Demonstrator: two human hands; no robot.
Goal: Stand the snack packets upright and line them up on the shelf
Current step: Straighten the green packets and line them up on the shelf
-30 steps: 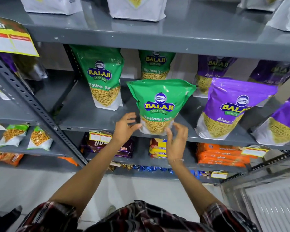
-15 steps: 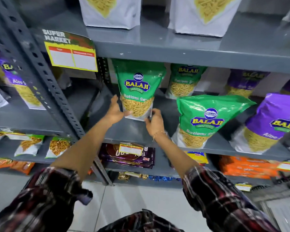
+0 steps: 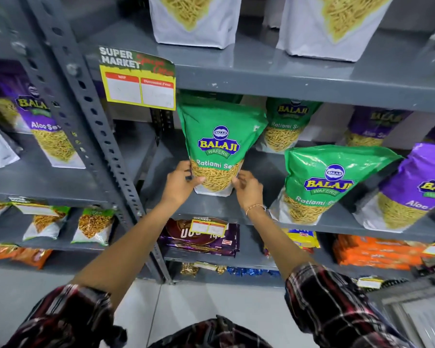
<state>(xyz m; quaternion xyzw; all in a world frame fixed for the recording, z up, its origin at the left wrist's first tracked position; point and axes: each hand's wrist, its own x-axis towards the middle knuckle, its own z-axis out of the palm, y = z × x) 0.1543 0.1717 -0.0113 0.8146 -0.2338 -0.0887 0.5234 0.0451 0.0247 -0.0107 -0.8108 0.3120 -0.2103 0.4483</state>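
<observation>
A green Ratlami Sev packet (image 3: 220, 136) stands upright on the grey middle shelf (image 3: 211, 207), near its left end. My left hand (image 3: 180, 183) grips its lower left corner and my right hand (image 3: 249, 189) holds its lower right corner. A second green packet (image 3: 322, 182) stands to the right at the shelf's front edge, leaning a little. A third green packet (image 3: 286, 124) stands further back behind them. Purple Aloo Sev packets (image 3: 417, 187) stand at the right, one of them (image 3: 372, 126) at the back.
A slotted steel upright (image 3: 91, 121) stands just left of the held packet, with a yellow price tag (image 3: 138, 81) on the upper shelf's edge. White packets (image 3: 194, 18) sit above. Chocolate packs (image 3: 201, 237) and orange packs (image 3: 377, 252) lie on lower shelves. More purple packets (image 3: 45, 131) fill the left bay.
Both hands left the front green packet and moved left onto the other green packet, now gripping its lower corners. My view shifted left and closer to the shelf.
</observation>
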